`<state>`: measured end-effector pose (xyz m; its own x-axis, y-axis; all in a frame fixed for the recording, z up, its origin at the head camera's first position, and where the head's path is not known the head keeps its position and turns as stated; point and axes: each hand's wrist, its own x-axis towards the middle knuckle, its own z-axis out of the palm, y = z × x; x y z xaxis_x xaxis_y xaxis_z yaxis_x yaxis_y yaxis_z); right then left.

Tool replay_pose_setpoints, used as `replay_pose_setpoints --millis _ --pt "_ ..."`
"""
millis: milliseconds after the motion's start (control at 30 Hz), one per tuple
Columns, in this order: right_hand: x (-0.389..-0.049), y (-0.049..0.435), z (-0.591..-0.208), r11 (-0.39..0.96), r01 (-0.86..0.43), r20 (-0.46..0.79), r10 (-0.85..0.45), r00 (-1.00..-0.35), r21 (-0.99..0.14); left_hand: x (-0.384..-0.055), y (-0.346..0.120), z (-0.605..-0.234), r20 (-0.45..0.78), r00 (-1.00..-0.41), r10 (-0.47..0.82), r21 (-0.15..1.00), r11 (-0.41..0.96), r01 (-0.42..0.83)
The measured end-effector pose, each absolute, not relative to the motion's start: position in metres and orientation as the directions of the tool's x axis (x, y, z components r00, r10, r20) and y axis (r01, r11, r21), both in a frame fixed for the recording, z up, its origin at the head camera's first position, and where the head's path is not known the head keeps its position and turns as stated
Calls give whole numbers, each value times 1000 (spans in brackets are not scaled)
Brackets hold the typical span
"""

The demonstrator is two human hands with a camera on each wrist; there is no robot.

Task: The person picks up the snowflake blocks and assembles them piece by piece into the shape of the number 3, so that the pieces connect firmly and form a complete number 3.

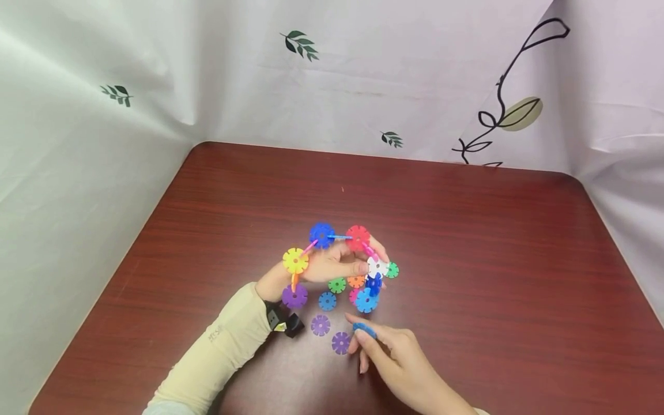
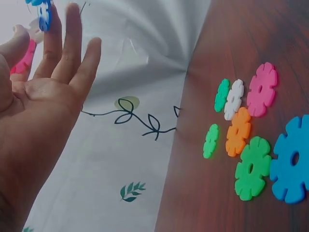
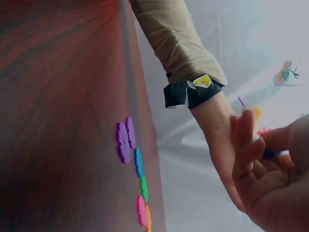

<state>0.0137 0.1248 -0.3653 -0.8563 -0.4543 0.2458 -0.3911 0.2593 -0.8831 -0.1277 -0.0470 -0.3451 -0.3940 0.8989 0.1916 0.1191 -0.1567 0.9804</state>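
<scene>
My left hand (image 1: pixel 334 265) pinches a white notched snowflake disc (image 1: pixel 374 263) between thumb and fingers. That disc belongs to a curved chain of interlocked plastic snowflake discs, held above the table. Along the chain run a red disc (image 1: pixel 357 230), a dark blue disc (image 1: pixel 318 239), a yellow disc (image 1: pixel 291 264) and a purple disc (image 1: pixel 290 300), joined by discs seen edge-on. Below the white disc hang a dark blue one and a light blue disc (image 1: pixel 361 304). Nearer the body, my right hand (image 1: pixel 402 354) pinches a separate blue snowflake disc (image 1: pixel 365 329) between thumb and index finger.
Loose discs lie on the dark red table (image 1: pixel 493 276) under the hands: two purple, a blue disc (image 2: pixel 285 176), a green disc (image 2: pixel 258 179), an orange disc (image 2: pixel 232 137), a pink disc (image 2: pixel 256 99) and others. White curtains with leaf prints (image 1: pixel 342 86) surround the table.
</scene>
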Motion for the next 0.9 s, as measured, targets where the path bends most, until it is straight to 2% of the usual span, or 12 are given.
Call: replay_pose_setpoints --millis 100,233,367,433,633,767,900 --pt "14 124 -364 261 -260 145 -390 -909 -930 -124 -45 -342 203 -363 910 978 -209 21" --pt "15 123 -360 288 -161 63 -322 -945 -944 -120 -44 -340 213 -360 908 973 -231 -7" --pt "16 120 -359 314 -218 129 -280 -951 -924 -118 -44 -339 212 -370 904 968 -246 -48" --pt "16 118 -359 343 -280 203 -245 -948 -896 -117 -44 -339 210 -388 897 967 -250 -55" --pt "11 115 -363 440 -493 464 -180 -867 -751 -112 -38 -338 198 -451 870 966 -251 -62" --pt "8 115 -363 459 -544 530 -174 -830 -702 -109 -36 -337 185 -478 859 969 -241 -58" --pt "7 114 -363 482 -559 559 -161 -813 -675 -109 -36 -335 184 -475 860 969 -241 -60"
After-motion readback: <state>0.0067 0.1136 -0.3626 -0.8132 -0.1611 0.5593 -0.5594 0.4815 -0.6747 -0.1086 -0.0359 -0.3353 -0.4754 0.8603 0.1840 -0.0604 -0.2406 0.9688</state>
